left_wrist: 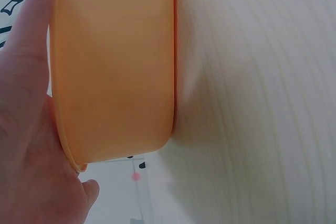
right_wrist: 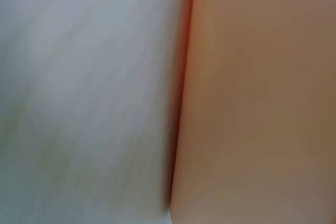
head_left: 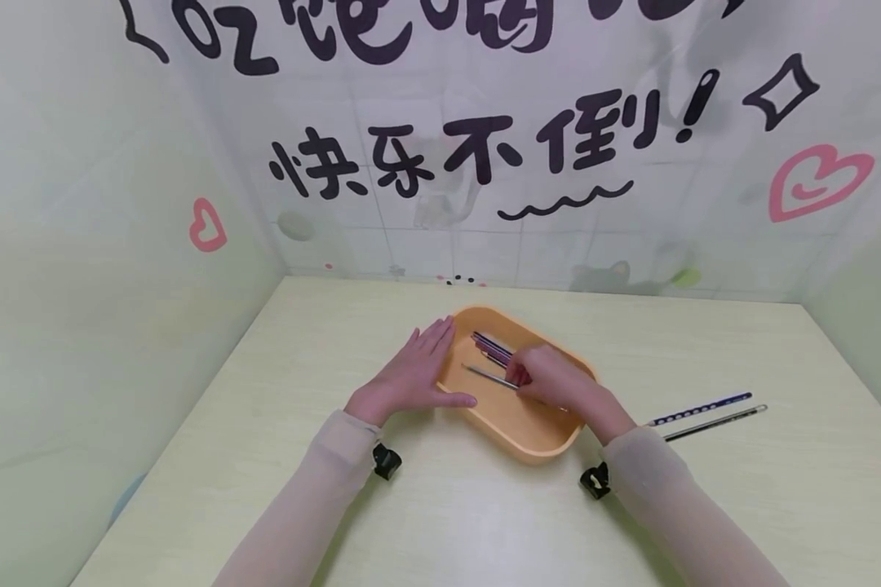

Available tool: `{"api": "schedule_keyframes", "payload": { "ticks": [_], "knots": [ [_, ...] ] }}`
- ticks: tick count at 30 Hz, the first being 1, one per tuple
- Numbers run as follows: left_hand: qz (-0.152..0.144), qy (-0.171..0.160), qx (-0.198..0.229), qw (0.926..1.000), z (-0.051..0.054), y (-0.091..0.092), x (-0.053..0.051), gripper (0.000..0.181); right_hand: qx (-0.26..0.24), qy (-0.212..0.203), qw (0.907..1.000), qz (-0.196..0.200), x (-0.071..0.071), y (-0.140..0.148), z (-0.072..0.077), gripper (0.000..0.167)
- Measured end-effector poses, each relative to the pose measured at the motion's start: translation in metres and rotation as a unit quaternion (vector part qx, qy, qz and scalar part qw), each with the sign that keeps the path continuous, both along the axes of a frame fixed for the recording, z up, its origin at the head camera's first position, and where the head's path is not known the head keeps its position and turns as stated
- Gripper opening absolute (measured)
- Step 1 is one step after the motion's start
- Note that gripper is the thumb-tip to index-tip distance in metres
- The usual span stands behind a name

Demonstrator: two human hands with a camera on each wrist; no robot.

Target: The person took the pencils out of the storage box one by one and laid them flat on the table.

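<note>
Left hand (head_left: 414, 375) lay spread against the orange tray (head_left: 514, 421); right hand (head_left: 554, 379) pinched a grey pencil (head_left: 490, 376). The pencil appeared light, stiff, best held mid-shaft.

Pencils (head_left: 493, 349) — partly behind right grip (head_left: 552, 378)

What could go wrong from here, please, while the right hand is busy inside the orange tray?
The silvery pencil, pinched by the right hand, might slip or catch on the pencil bundle beside it. The orange tray could slide if the left hand let go of its edge. The right sleeve is close to the dark blue pencil and black pencil on the table, so it might nudge them.
</note>
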State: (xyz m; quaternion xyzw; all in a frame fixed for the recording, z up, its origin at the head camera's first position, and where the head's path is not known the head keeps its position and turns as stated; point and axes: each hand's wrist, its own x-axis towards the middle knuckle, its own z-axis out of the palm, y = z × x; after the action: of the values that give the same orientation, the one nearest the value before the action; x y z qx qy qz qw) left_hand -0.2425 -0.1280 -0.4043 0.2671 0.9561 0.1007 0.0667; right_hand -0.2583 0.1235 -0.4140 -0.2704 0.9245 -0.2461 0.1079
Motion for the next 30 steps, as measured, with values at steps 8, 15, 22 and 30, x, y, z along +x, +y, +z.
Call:
{"api": "schedule_keyframes", "payload": {
  "ticks": [8, 15, 22, 30],
  "knots": [
    [-0.004, -0.004, 0.0, 1.0, -0.001, 0.001, 0.0, 0.12, -0.025, -0.026, 0.9991, 0.021, 0.002, 0.003, -0.003, 0.012],
    [-0.002, -0.001, -0.001, 1.0, 0.0, 0.002, 0.0, 0.121, -0.054, -0.044, 0.9969, 0.034, 0.004, 0.005, 0.001, 0.009],
    [0.005, -0.009, 0.004, 0.9999, -0.001, 0.001, 0.002, 0.121, -0.079, -0.055, 0.9945, 0.041, 0.009, 0.011, 0.006, 0.009],
    [0.004, -0.012, 0.003, 0.9999, 0.0, 0.0, 0.001, 0.121, -0.124, -0.062, 0.9895, 0.041, 0.013, 0.017, 0.016, 0.012]
  ]
}}
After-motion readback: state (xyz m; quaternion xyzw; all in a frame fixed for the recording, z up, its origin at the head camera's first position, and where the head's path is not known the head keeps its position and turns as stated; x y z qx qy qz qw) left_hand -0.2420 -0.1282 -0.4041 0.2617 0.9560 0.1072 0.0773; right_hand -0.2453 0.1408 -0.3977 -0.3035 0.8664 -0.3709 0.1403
